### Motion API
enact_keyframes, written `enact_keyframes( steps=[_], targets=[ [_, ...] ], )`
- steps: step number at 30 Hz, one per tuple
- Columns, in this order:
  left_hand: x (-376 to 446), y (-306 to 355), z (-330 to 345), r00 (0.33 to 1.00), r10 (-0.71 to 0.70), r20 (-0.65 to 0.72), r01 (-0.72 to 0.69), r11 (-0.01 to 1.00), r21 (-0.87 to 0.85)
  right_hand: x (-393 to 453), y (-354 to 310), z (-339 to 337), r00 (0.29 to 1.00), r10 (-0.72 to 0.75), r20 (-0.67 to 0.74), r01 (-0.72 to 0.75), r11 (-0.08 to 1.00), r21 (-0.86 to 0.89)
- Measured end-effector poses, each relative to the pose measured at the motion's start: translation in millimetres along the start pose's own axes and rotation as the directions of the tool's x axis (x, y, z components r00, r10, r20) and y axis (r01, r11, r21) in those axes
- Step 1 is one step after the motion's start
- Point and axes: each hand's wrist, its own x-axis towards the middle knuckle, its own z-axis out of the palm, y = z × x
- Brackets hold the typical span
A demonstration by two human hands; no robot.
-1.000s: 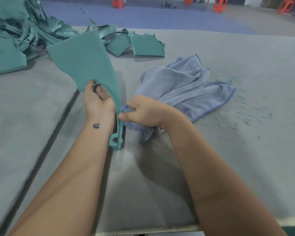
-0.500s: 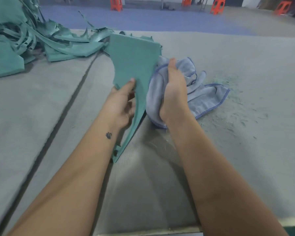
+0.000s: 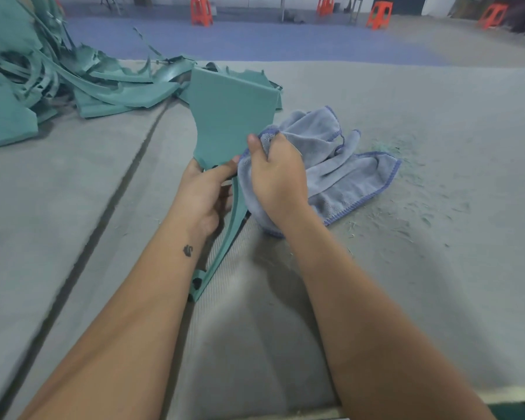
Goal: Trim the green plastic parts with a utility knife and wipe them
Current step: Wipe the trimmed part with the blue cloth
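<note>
Lowered since before, one right hand (image 3: pixel 275 180) bunches one cloth (image 3: pixel 340 168) against one green part (image 3: pixel 228 116), left hand (image 3: pixel 202 195) fingers pinching it.

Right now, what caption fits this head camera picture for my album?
Left hand holds a flat green plastic part while the right hand rubs it with a bunched blue cloth.

Matt green plastic part (image 3: pixel 231 116); fuzzy blue cloth (image 3: pixel 340 174); grey felt-like table (image 3: pixel 437 268).

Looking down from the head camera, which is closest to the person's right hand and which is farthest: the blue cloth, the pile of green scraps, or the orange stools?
1. Blue cloth: gripped in the right hand.
2. Pile of green scraps: far left on the table.
3. Orange stools: on the floor beyond the table.
</note>
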Motion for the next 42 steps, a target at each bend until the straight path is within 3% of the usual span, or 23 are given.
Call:
enact_keyframes(
  steps=[6,9,11,13,15,17,19,20,23,25,30,33,35,38,40,42],
  targets=[
    [7,3,-8,0.994,0.057,-0.09,-0.06,0.998,-0.023,0,7,-5,0.995,0.074,-0.07,-0.069,0.995,0.071],
    [12,11,-20,0.985,-0.015,-0.171,0.004,0.998,-0.061,5,12,-12,0.976,0.135,-0.173,-0.113,0.985,0.132],
    [13,17,-28,0.987,-0.056,-0.153,0.032,0.987,-0.155,6,16,-18,0.957,0.044,-0.285,-0.032,0.998,0.046],
    [9,21,-28,0.995,-0.086,-0.057,0.067,0.958,-0.278,7,18,-24,0.91,-0.16,-0.383,0.128,0.986,-0.109],
    [2,18,-18,0.992,-0.105,0.072,0.123,0.928,-0.351,7,18,-25,0.882,-0.257,-0.395,0.235,0.967,-0.104],
    [-5,9,-4,0.983,-0.104,0.153,0.147,0.94,-0.308,5,15,-21,0.959,-0.154,-0.238,0.211,0.948,0.239],
    [-10,-1,6,0.987,-0.081,0.14,0.11,0.97,-0.215,-3,8,-15,0.996,-0.064,0.059,0.014,0.79,0.613],
    [-11,-5,9,0.993,-0.052,0.104,0.072,0.979,-0.191,-6,8,-13,0.986,-0.041,0.159,-0.075,0.748,0.66],
    [-11,-7,8,0.999,0.04,-0.007,-0.04,0.975,-0.218,-9,9,-11,0.985,0.027,0.17,-0.092,0.918,0.386],
    [-13,-3,7,0.998,0.051,-0.024,-0.054,0.983,-0.177,-13,8,-16,0.983,0.04,0.18,-0.092,0.952,0.291],
    [-20,24,13,0.988,-0.052,0.144,0.062,0.996,-0.062,-20,-3,-54,0.983,0.122,0.134,-0.157,0.944,0.289],
    [-28,39,33,0.97,-0.067,0.235,0.02,0.98,0.197,-16,-11,-90,0.973,0.175,0.148,-0.208,0.944,0.255],
    [-38,40,53,0.96,-0.015,0.278,-0.055,0.969,0.241,-17,-14,-116,0.971,0.198,0.133,-0.22,0.958,0.184],
    [-60,28,90,0.967,0.038,0.253,-0.06,0.995,0.081,-33,-7,-151,0.959,0.271,0.086,-0.278,0.957,0.083],
    [-79,8,118,0.97,0.003,0.245,0.021,0.995,-0.094,-51,1,-171,0.944,0.325,0.052,-0.329,0.932,0.152],
    [-100,-16,151,0.958,-0.027,0.287,0.081,0.98,-0.179,-66,10,-192,0.929,0.363,-0.068,-0.334,0.905,0.264]
  ],
)
